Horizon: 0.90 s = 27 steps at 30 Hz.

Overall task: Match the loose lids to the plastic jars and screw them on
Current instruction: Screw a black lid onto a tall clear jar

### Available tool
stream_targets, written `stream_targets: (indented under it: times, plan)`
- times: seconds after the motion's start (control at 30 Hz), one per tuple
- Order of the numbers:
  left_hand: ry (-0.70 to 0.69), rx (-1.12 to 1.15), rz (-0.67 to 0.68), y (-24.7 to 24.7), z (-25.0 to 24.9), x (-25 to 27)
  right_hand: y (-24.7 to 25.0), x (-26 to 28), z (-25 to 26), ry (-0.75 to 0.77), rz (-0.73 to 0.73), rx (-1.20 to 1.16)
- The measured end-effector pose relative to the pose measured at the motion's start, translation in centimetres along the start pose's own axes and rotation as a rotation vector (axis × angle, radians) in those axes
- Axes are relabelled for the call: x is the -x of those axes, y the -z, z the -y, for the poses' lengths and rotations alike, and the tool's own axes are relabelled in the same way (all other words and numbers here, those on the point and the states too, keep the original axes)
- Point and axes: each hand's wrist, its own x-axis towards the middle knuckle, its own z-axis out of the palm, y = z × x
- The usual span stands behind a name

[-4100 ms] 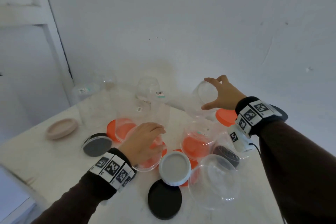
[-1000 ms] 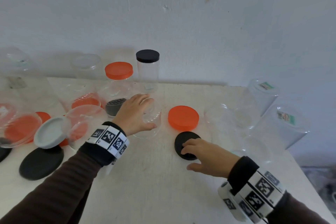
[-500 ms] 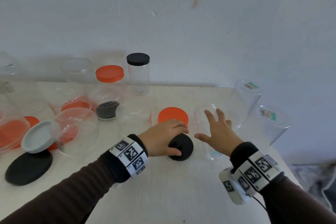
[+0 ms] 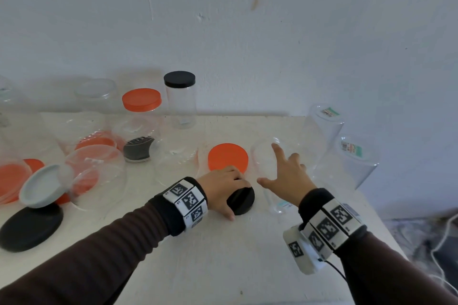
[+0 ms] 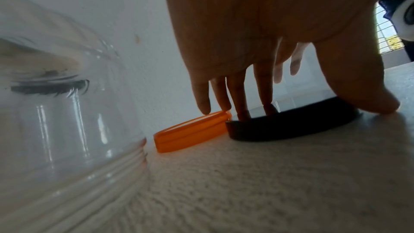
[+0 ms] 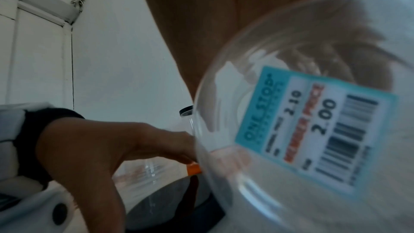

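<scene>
A small black lid (image 4: 244, 202) lies on the white table (image 4: 223, 255), and my left hand (image 4: 238, 199) grips it with the thumb at its near edge and the fingers over its far edge. In the left wrist view my left hand (image 5: 313, 111) pinches the black lid (image 5: 280, 130) the same way. An orange lid (image 4: 228, 157) lies flat just behind it. To the right a clear jar (image 4: 261, 163) lies on its side. My right hand (image 4: 280, 173) rests on it with fingers spread. The price sticker on the jar (image 6: 313, 130) faces the right wrist camera.
At the back stand an orange-capped jar (image 4: 141, 111) and a black-capped jar (image 4: 179, 104). Two clear jars (image 4: 322, 126) (image 4: 357, 158) stand upside down at the right edge. On the left lie several open jars, a grey lid (image 4: 41, 186) and a large black lid (image 4: 29, 228).
One second ago my right hand was on the black lid and my left on a clear jar. Now my left hand holds the black lid and my right has moved onto the lying jar.
</scene>
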Motion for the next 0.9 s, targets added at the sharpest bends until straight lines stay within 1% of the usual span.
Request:
stream_targets:
  times: [0.1, 0.23, 0.3, 0.37, 0.43, 0.57, 0.63, 0.77, 0.9]
  plan:
    - [0.011, 0.073, -0.022, 0.0, 0.1, 0.4, 0.0, 0.4, -0.2, 0.029, -0.047, -0.088]
    - [0.048, 0.271, -0.072, 0.4, 0.5, 1.7, 0.3, 0.4, -0.7, 0.012, -0.103, -0.259]
    - [0.073, 0.384, -0.094, 0.8, 0.8, 2.5, 0.4, 0.4, -1.0, 0.029, -0.137, -0.341]
    - [0.078, 0.462, -0.151, 1.2, 1.4, 3.3, 0.5, 0.7, -1.1, 0.054, -0.159, -0.425]
    - [0.067, 0.524, -0.261, 1.4, 2.0, 4.1, 0.5, 0.9, -1.0, 0.079, -0.165, -0.515]
    - [0.023, 0.773, -0.611, 1.6, 2.1, 5.7, 0.3, 1.0, -0.6, 0.122, -0.133, -0.658]
    - [0.018, 0.849, -0.736, 1.7, 2.0, 6.0, 0.1, 1.0, -0.4, 0.139, -0.115, -0.707]
    - [0.014, 0.888, -0.855, 2.3, 1.8, 6.3, -0.4, 1.2, 0.1, 0.191, -0.095, -0.770]
    - [0.028, 0.928, -0.900, 3.0, 1.3, 6.4, -1.4, 1.5, 0.3, 0.248, -0.035, -0.770]
